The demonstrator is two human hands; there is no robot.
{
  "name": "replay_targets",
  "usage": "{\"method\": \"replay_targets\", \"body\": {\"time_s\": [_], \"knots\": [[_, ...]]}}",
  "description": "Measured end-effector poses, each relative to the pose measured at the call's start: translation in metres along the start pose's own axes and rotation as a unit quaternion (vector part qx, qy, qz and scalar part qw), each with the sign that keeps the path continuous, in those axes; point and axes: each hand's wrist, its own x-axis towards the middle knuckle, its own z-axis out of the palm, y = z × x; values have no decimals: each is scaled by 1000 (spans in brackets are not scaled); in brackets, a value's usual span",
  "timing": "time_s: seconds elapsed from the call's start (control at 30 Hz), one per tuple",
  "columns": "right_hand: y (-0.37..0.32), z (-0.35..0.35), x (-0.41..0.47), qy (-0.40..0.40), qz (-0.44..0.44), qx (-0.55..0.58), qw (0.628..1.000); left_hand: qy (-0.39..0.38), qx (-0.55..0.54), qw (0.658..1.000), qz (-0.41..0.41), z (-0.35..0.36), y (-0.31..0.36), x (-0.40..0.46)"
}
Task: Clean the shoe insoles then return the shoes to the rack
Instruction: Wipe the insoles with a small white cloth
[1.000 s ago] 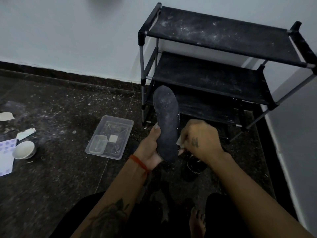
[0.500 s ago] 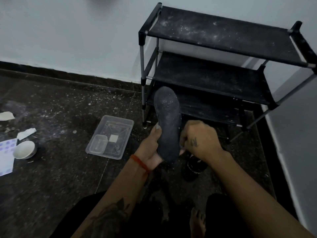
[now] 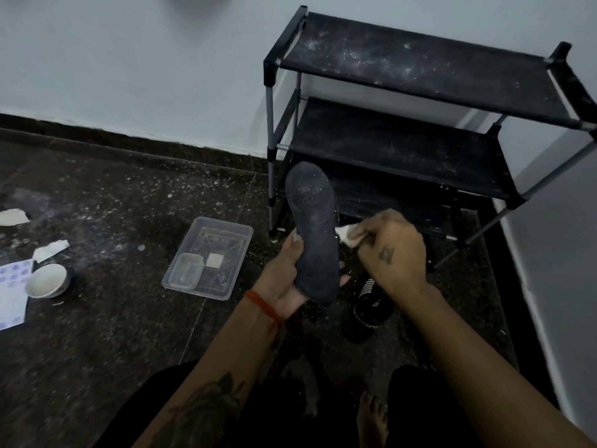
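Presently: left hand (image 3: 284, 276) grips a dark insole (image 3: 315, 231) by its lower end, thumb on the near edge, fingers wrapped behind. Insole stands nearly upright, its upper end tilted slightly left, white specks scattered over its upper half. It sits in front of the rack's lower left corner, above the floor.

Right hand (image 3: 389, 250) pinches a small white wipe (image 3: 345, 234) between curled fingers; wipe touches the insole's right edge about midway up. Tattoo on the back of the hand. Red thread (image 3: 261, 303) round the left wrist.

Black shoe rack (image 3: 420, 101) stands against the white wall, top right; fabric shelves dusted with white specks. Black shoe (image 3: 371, 305) with white lettering lies on the floor just below the right hand, near the rack's foot.

Dark speckled floor (image 3: 113, 318). Clear plastic tray (image 3: 208, 257) left of the insole, a smaller clear container (image 3: 185, 270) and a small white square inside it. Farther left, a white bowl (image 3: 47, 279) beside a printed sheet (image 3: 11, 295), and torn white paper scraps (image 3: 50, 250) nearby. Bare foot (image 3: 373, 418) visible at bottom, between dark-clad knees.
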Motion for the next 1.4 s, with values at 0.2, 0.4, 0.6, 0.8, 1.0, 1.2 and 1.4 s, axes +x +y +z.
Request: {"method": "replay_targets", "body": {"time_s": [0.2, 0.4, 0.6, 0.8, 1.0, 1.2, 1.4], "knots": [[-17, 18, -10, -7, -121, 132, 984, 55, 35, 998, 10, 8, -3, -4], [-17, 32, -10, -56, -170, 52, 982, 115, 52, 992, 9, 15, -6, -4], [-3, 16, 9, 72, -5, 108, 992, 148, 10, 989, -6, 21, -5, 2], [-25, 25, -14, -66, -168, 113, 977, 107, 59, 992, 11, 16, -1, -11], [-6, 26, 2, -50, -34, 58, 997, 130, 31, 991, 10, 30, -4, -12], [-2, 15, 17, 37, 149, 277, 949, 104, 16, 994, -11, 21, -1, -7], [-12, 20, 7, -118, 215, 417, 875, 84, 26, 996, -3, 25, -3, -10]]}}
